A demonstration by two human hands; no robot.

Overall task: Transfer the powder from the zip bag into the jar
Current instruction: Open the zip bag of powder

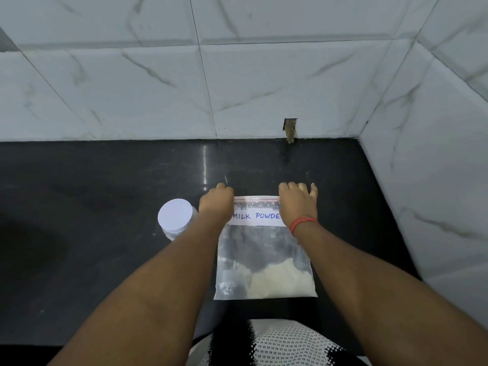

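The zip bag (264, 249) lies flat on the black table (105, 194), reaching from your body out to your hands. Its long axis runs away from you; the powder (280, 280) sits at the near end, the sealed mouth points toward the wall. Your left hand (216, 200) grips the seal's left corner, fingers curled. Your right hand (298, 200) covers the right corner; whether it pinches cannot be told. The jar (176, 217) stands just left of your left hand, lid on. Nothing is transferred: opening, uncapping and pouring remain.
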